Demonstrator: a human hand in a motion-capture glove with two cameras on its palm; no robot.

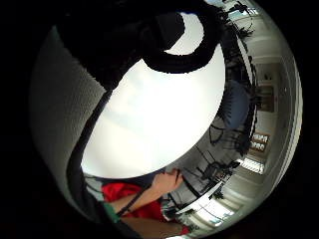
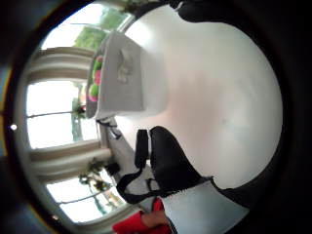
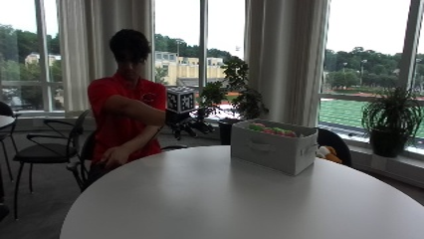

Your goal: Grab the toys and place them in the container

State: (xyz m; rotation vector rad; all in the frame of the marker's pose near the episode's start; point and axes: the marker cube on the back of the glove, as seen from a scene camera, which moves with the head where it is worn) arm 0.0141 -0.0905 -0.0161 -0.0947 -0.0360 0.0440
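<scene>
In the outside view my gloved right hand (image 3: 189, 124) hangs in the air above the far left edge of the round white table (image 3: 199, 199), fingers drooping and relaxed, with nothing in them. The grey fabric container (image 3: 273, 147) stands on the table to the right of the hand, about a hand's breadth away. Green and pink toys (image 3: 271, 130) show above its rim. The thumb side palm view shows the same container (image 2: 129, 78) with the toys (image 2: 96, 78) inside, and bare tabletop (image 2: 219, 97) under the palm. No loose toy shows on the table.
An orange and white plush (image 3: 326, 153) sits on a chair behind the container, off the table. The person's bare left hand (image 3: 116, 157) rests low beside the table's edge. Black chairs (image 3: 46, 149) stand at the left, and potted plants (image 3: 391, 122) line the windowsill.
</scene>
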